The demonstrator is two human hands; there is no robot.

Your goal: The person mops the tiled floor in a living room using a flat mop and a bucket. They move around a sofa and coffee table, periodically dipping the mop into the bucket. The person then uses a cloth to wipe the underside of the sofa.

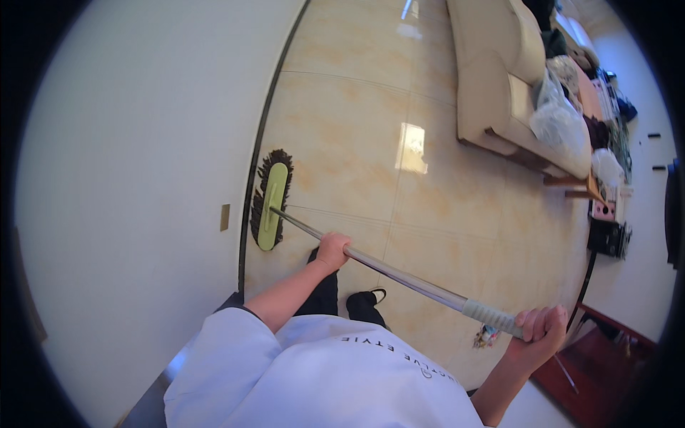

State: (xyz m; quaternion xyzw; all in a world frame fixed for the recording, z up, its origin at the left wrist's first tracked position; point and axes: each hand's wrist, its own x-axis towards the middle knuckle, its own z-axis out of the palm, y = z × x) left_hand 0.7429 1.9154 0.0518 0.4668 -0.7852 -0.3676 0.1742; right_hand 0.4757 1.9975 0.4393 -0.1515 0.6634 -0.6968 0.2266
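Note:
A flat floor mop with a light green plate (272,206) and dark shaggy fringe lies on the tiled floor, along the black baseboard on the left. Its metal pole (409,279) runs down to the right across my front. My left hand (334,250) is closed around the lower part of the pole. Near the top end, my right hand (541,327) grips the pole beside a pale sleeve that bears writing (489,315).
A beige sofa (484,96) with plastic bags (556,120) on it stands at the upper right, beside a wooden stool or table leg (575,184). A small colourful item (486,337) lies on the floor below the pole. Dark red furniture (599,369) is at the lower right. The white wall (144,176) borders the left.

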